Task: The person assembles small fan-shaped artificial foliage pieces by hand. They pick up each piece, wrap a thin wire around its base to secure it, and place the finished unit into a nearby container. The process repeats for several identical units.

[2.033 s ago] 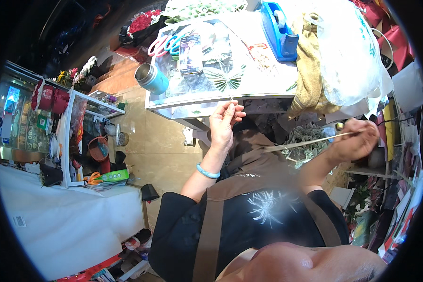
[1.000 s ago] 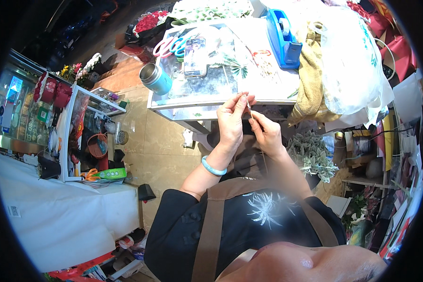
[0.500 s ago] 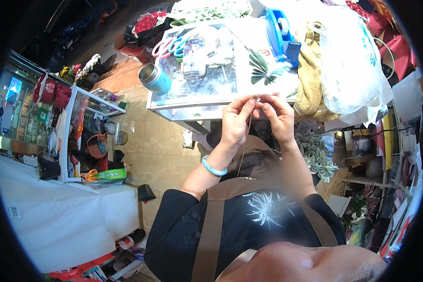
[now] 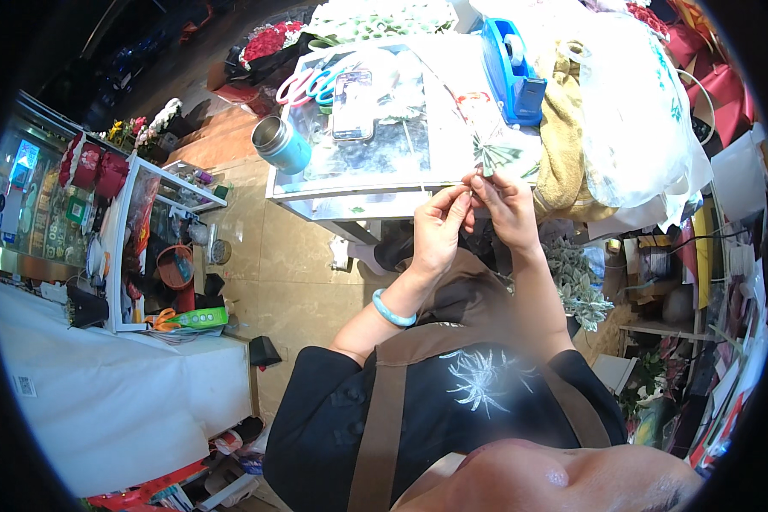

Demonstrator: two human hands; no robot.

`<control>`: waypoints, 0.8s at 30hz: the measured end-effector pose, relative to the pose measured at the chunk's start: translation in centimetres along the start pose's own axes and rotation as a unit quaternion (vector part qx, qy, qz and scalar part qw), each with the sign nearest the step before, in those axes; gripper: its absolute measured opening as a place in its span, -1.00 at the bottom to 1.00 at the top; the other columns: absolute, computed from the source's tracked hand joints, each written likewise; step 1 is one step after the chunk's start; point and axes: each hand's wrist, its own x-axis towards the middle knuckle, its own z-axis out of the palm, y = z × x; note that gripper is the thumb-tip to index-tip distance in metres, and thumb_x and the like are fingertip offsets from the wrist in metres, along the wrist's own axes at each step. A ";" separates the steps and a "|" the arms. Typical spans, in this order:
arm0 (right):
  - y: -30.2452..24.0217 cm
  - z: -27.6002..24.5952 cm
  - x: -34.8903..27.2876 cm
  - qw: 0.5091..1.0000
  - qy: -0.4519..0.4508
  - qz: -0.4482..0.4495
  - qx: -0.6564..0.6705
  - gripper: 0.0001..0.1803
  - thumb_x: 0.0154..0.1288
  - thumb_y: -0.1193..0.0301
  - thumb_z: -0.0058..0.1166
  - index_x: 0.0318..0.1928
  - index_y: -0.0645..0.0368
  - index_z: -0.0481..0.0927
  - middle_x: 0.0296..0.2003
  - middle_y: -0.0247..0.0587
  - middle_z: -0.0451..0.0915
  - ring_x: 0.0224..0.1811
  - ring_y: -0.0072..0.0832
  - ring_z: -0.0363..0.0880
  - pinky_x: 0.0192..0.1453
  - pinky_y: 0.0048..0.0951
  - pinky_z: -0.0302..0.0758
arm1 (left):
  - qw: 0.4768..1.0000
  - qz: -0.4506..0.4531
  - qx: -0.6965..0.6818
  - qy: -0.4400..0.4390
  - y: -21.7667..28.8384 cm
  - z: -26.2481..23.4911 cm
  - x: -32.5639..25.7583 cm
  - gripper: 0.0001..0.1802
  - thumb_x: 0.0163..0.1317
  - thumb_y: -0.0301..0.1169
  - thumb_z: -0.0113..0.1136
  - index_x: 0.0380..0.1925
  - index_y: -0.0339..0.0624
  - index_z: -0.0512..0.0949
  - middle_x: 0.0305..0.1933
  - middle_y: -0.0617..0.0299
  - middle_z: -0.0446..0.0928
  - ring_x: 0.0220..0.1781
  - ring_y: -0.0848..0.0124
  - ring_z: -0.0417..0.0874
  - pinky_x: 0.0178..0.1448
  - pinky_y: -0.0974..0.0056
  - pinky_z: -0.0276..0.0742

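Observation:
Just beyond the table's front edge, a pleated green-and-pale fan-shaped piece [image 4: 497, 156] spreads out above my fingertips. My right hand [image 4: 510, 213] is closed in a pinch at its narrow base. Close against it, my left hand [image 4: 439, 229] also pinches with thumb and forefinger. What sits between the left fingertips is too small to make out. Whether the piece is a leaf or folded paper, I cannot tell. A pale blue bangle circles my left wrist.
On the white glass-topped table [image 4: 350, 186] are a phone [image 4: 352, 105], a blue steel cup [image 4: 282, 145], scissors with pink and blue handles and a blue tape dispenser [image 4: 514, 72]. A mustard cloth [image 4: 559, 141] and white plastic bag [image 4: 636, 128] lie right. Orange-handled scissors [image 4: 166, 320] rest left.
The fan-shaped piece has turned and come nearer my fingertips, showing paler stripes. My hands have shifted slightly, and the thin stem that hung below them no longer shows.

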 end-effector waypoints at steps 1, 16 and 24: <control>0.0 -0.2 0.2 0.999 0.008 -0.014 -0.040 -0.82 0.30 0.46 0.01 -0.22 0.36 0.56 -0.41 -0.30 0.57 -0.39 -0.67 0.50 -0.35 -0.64 0.45 | 1.000 -0.004 -0.014 0.002 0.0 0.0 0.0 -0.79 0.28 -0.40 0.07 -0.21 -0.32 0.54 -0.42 0.26 0.55 -0.50 0.64 0.42 -0.43 0.55 0.37; 0.0 -1.2 1.0 0.993 -0.087 0.047 0.069 -0.82 0.31 0.41 -0.05 -0.33 0.28 0.54 -0.42 -0.37 0.49 -0.36 -0.64 0.43 -0.23 -0.58 0.39 | 0.999 -0.032 -0.009 -0.023 -0.1 -0.7 -0.5 -0.79 0.23 -0.41 0.13 -0.17 -0.25 0.52 -0.39 0.18 0.59 -0.50 0.63 0.46 -0.48 0.57 0.34; 0.3 -1.6 1.2 0.989 -0.128 0.033 0.064 -0.81 0.33 0.40 -0.05 -0.25 0.27 0.56 -0.33 -0.39 0.52 -0.24 -0.66 0.44 -0.09 -0.58 0.38 | 0.981 -0.161 -0.107 -0.025 -0.2 -1.9 -0.3 -0.79 0.20 -0.42 0.15 -0.17 -0.25 0.50 -0.37 0.19 0.58 -0.51 0.61 0.46 -0.47 0.56 0.36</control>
